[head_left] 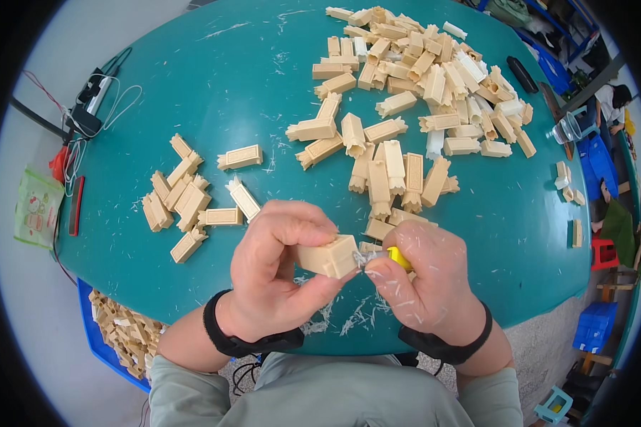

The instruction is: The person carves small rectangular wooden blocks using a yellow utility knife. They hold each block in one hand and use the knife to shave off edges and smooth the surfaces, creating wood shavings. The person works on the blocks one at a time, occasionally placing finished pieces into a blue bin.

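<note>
The left grip clamps the beige block, likely light, stiff, best side-held; the right grip clasps a yellow tool.

Bright, fairly even light; fisheye distortion bows the green table.

Sideways boxy beige piece, yellow-handled tool at its right end

Pc beige; tool hndl yel; tbl teal-grn; wristbands blk.
</note>
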### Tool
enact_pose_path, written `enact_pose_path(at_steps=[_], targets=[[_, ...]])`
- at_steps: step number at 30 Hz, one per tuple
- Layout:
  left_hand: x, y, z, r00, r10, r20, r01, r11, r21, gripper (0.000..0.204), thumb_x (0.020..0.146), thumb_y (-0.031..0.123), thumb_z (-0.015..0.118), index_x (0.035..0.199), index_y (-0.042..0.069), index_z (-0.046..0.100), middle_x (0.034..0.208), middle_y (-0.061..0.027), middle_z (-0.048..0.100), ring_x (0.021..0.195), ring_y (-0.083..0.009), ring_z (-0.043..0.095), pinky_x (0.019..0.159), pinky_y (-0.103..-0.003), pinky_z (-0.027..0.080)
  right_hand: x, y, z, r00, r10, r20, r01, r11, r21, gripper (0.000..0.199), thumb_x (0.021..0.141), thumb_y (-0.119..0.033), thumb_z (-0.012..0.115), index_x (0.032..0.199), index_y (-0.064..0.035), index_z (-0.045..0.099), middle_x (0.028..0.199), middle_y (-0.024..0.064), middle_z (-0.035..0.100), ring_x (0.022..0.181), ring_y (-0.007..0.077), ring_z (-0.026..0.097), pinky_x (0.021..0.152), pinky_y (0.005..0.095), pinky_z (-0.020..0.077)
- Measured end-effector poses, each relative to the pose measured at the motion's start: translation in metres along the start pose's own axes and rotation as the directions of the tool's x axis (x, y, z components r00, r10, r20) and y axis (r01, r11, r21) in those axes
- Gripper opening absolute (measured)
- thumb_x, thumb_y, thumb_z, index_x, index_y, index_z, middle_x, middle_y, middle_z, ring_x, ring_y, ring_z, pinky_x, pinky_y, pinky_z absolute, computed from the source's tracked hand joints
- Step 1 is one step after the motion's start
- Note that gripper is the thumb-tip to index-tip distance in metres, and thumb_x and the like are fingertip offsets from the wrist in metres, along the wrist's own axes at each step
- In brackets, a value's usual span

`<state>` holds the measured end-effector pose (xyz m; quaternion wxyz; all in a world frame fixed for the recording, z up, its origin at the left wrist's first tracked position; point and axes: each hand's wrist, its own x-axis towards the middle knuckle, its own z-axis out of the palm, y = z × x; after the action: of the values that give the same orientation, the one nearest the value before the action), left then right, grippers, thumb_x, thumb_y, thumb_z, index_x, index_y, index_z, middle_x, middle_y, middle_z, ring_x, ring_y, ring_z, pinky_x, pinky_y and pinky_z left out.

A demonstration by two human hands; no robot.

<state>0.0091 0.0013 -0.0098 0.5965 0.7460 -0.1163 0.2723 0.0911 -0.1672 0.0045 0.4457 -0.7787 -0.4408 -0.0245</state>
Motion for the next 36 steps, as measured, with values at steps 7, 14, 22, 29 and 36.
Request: enact_pose_path(at_steps=[7, 14, 22, 29, 36], targets=[[0.003, 0.010, 0.001, 0.972, 0.035, 0.232, -0.043, 0.999, 0.027, 0.030, 0.069, 0.000, 0.071, 0.093, 0.003, 0.055, 0.092, -0.0115, 0.057, 0.082, -0.0214, 0.058, 0.070, -0.030, 0.047, 0.002, 0.007, 0.000, 0.996, 0.054, -0.068, -0.053, 0.998, 0.019, 0.031, 0.081, -0.030, 0.064, 0.070, -0.0050, 0.050, 0.055, 0.0093, 0.046, 0.047, 0.0267, 0.047, 0.043, 0.0330, 0.0362], [0.008, 0.000, -0.005, 0.959, -0.178, 0.218, 0.211, 0.967, -0.140, 0.038, 0.074, 0.012, 0.073, 0.104, 0.000, 0.052, 0.106, -0.0111, 0.052, 0.091, -0.0190, 0.053, 0.078, -0.029, 0.044, 0.004, 0.000, -0.009, 0.976, 0.216, -0.009, -0.213, 0.969, 0.123, 0.033, 0.083, -0.031, 0.062, 0.068, -0.0034, 0.051, 0.056, 0.0117, 0.047, 0.049, 0.0287, 0.049, 0.046, 0.0347, 0.0379], [0.002, -0.007, -0.012, 0.980, -0.109, 0.165, 0.142, 0.969, -0.201, 0.046, 0.074, 0.008, 0.073, 0.111, 0.001, 0.047, 0.109, -0.0102, 0.049, 0.092, -0.0154, 0.051, 0.079, -0.028, 0.043, 0.003, 0.001, -0.005, 0.996, 0.082, 0.046, -0.085, 0.993, 0.083, 0.035, 0.082, -0.035, 0.062, 0.068, -0.0041, 0.053, 0.056, 0.0103, 0.047, 0.049, 0.0280, 0.049, 0.045, 0.0338, 0.0377], [0.009, 0.004, -0.014, 0.949, -0.162, 0.271, 0.235, 0.936, -0.263, 0.036, 0.084, 0.008, 0.060, 0.113, 0.001, 0.041, 0.104, -0.0118, 0.052, 0.091, -0.0145, 0.052, 0.082, -0.028, 0.043, 0.004, 0.004, -0.009, 0.998, -0.038, 0.044, 0.033, 0.993, 0.117, 0.035, 0.080, -0.036, 0.064, 0.068, -0.0050, 0.052, 0.056, 0.0086, 0.048, 0.048, 0.0260, 0.049, 0.044, 0.0323, 0.0368], [0.005, 0.004, -0.003, 0.953, -0.233, 0.194, 0.290, 0.887, -0.360, 0.035, 0.086, 0.025, 0.060, 0.108, 0.006, 0.039, 0.093, -0.0130, 0.053, 0.085, -0.0173, 0.054, 0.073, -0.028, 0.044, 0.001, 0.005, -0.008, 0.995, -0.080, 0.059, 0.075, 0.994, 0.084, 0.036, 0.077, -0.037, 0.068, 0.066, -0.0066, 0.051, 0.054, 0.0069, 0.047, 0.047, 0.0244, 0.047, 0.043, 0.0313, 0.0352]])
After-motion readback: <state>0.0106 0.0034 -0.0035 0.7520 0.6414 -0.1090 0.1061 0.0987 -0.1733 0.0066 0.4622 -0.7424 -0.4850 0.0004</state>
